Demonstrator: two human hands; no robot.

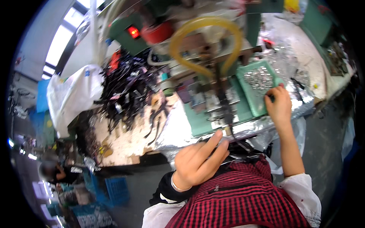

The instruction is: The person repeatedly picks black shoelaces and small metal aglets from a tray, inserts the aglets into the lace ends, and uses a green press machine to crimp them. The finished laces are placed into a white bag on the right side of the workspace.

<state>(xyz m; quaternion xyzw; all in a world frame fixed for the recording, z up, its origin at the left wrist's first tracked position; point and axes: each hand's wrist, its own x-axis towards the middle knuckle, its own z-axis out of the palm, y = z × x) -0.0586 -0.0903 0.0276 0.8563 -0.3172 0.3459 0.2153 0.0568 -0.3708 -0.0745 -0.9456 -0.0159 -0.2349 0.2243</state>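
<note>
My left fingers (pixel 211 145) are hanging released; my right fingers (pixel 273 91) are curling at the green tray (pixel 257 105), whose metal parts (pixel 259 78) are sitting close, probably for easy reach; grip unclear.

Bright windows (pixel 61 40) at upper left, pale wall (pixel 36 45), grey floor (pixel 327 133), light-topped workbench (pixel 125 146)

The person I saw wore a red-and-black checked apron (pixel 235 207), with a dark strip (pixel 241 187) and a small pale mark (pixel 216 187) across it, over white sleeves (pixel 301 192). Black fabric (pixel 167 190) covered the left forearm; a thin, pale bangle (pixel 175 186) circled the left hand's (pixel 195 163) wrist.
</note>
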